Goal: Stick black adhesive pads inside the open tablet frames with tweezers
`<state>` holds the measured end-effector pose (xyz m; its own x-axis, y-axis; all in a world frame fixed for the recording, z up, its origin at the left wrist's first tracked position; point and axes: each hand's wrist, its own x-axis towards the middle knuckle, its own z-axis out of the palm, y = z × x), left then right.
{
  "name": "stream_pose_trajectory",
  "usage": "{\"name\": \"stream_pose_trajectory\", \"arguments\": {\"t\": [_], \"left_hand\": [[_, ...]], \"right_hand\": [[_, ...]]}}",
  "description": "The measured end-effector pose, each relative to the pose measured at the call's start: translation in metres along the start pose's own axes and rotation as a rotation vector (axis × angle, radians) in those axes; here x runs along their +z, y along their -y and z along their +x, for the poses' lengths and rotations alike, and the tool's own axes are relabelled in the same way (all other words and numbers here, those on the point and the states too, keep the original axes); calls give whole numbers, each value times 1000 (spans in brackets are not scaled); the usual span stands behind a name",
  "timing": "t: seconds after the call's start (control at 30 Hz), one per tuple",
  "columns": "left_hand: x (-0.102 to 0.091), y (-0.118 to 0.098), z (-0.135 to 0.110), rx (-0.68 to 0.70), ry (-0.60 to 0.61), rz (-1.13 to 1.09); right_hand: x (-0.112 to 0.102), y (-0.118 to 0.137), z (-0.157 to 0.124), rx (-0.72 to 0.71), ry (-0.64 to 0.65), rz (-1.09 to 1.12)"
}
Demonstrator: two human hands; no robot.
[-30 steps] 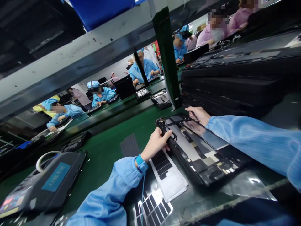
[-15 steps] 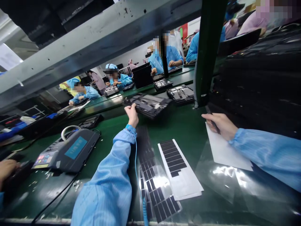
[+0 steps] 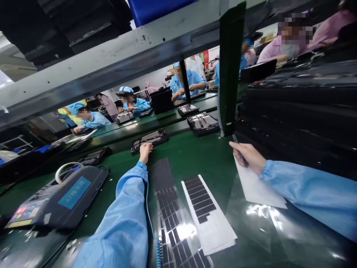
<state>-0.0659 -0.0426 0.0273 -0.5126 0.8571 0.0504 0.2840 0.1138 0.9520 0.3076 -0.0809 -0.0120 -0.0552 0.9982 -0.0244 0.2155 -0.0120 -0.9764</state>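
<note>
My left hand (image 3: 145,152) reaches out over the line, its fingers curled at the near edge of a flat black device shell (image 3: 153,137) with grey parts inside. The shell lies on the far side of the green surface. My right hand (image 3: 249,155) is closed around a thin dark tool (image 3: 243,160), like tweezers or a pen, above a white sheet (image 3: 258,188). Between my arms lie a white backing sheet (image 3: 219,230) with black rectangular stickers (image 3: 199,195) and a clear sheet of black pieces (image 3: 174,217). A coiled blue cord (image 3: 158,249) runs from my left wrist.
A grey dispenser-like machine (image 3: 75,197) stands at left. More device shells (image 3: 203,123) lie further along the line. Black stacks (image 3: 292,111) fill the right side. A green post (image 3: 230,74) and a grey overhead beam (image 3: 111,70) cross the view. Co-workers sit opposite.
The device shell has gone from being held raised and tilted to lying farther off on the line. My left hand went with it. My right hand still grips the dark tool.
</note>
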Motion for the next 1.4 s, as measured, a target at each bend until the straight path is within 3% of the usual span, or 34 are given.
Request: {"name": "stream_pose_trajectory", "arguments": {"t": [0.1, 0.2, 0.27, 0.33, 0.37, 0.57, 0.83, 1.17, 1.4], "left_hand": [[9, -23, -40, 129, 236, 101], [20, -32, -108, 310, 571, 211], [26, -27, -151, 730, 852, 476], [33, -15, -182, 942, 1013, 613], [36, -8, -190, 985, 1040, 639], [48, 18, -187, 1018, 972, 600], [47, 14, -187, 1000, 1004, 551], [47, 11, -188, 985, 998, 533], [47, 13, -189, 971, 993, 532]], "right_hand": [[1, 13, 1, -99, 13, -236], [12, 33, 22, -291, 46, -579], [25, 42, 46, -334, 67, -755], [40, 47, 72, -304, 48, -885], [46, 47, 84, -279, 15, -943], [61, 45, 130, -91, -202, -1099], [59, 43, 143, 4, -189, -1065], [56, 17, 157, -130, -179, -966], [65, 16, 153, -154, -178, -791]]}}
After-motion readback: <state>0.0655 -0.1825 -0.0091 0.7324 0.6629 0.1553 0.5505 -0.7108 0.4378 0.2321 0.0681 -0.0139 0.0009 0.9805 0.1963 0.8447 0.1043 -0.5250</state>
